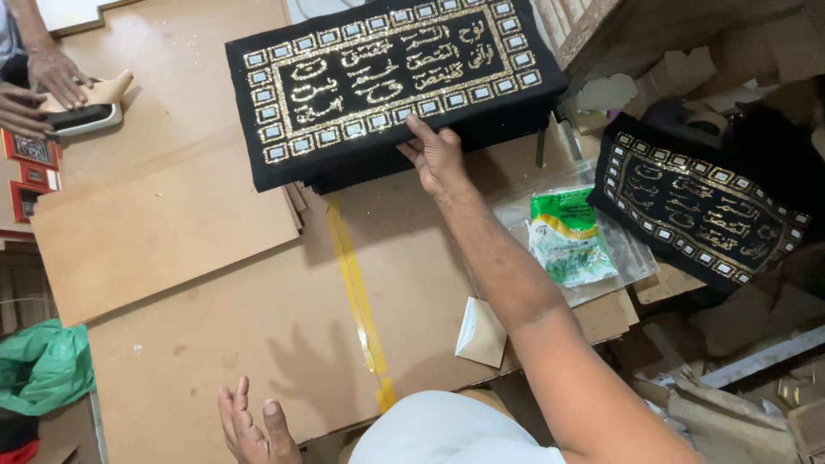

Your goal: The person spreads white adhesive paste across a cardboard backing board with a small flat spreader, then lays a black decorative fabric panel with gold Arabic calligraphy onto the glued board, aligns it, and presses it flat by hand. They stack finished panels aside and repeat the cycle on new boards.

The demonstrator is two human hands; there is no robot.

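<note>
even overhead light, soft hand shadow on board, slightly blurred edges.

Right hand [438, 155] and left hand [252, 427]: bare, no rings or gloves; forearm behind the right hand unsleeved; white garment [447, 430] near the left hand.

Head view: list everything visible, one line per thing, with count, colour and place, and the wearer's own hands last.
black embroidered panel: stack, black and gold, top centre, under the right hand
second embroidered panel: one, black and gold, right
brown boards: several, covering the worktable
yellow tape strip: one, on the board, centre
green and white packet: one, in clear plastic, right of centre
green plastic bag: one, lower left
co-worker's hands: two, top left, on a white and tan tool
red frames: a few, left edge
left hand: open, empty, above the board at the bottom
right hand: fingers resting on the panel stack's near edge
</note>
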